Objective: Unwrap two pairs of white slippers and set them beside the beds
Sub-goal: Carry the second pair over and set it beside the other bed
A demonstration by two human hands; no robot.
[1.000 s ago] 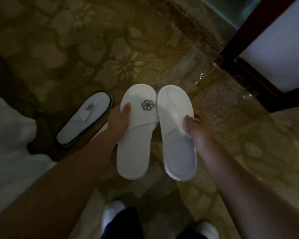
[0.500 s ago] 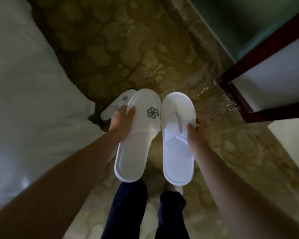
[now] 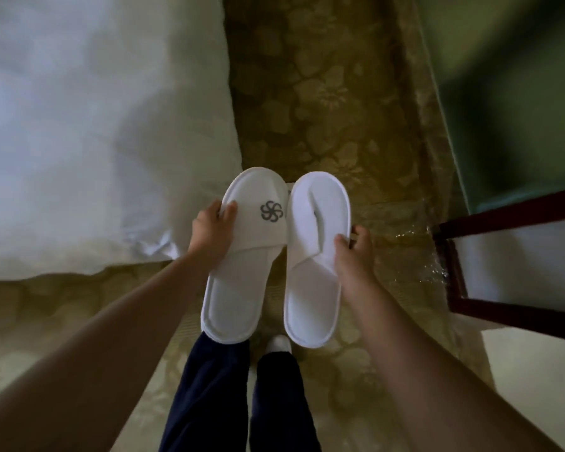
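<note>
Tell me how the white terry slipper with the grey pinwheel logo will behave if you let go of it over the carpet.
Probably light: the left hand holds the white terry slipper with the grey pinwheel logo out by its edge alone. It looks fairly stiff, since the unsupported heel hardly droops. Being flat-soled, it should land on the patterned carpet without rolling.

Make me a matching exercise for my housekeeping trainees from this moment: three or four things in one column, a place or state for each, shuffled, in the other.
Things
1. white terry slipper with the grey pinwheel logo
2. plain white terry slipper with no logo showing
3. white bed linen
4. gold floral-patterned carpet

Places or states
A. runs between the bed and the dark wooden furniture
B. held in the right hand
C. fills the upper left of the view
D. held in the left hand

Pairs: 1-D, 2-B, 3-C, 4-A
</note>
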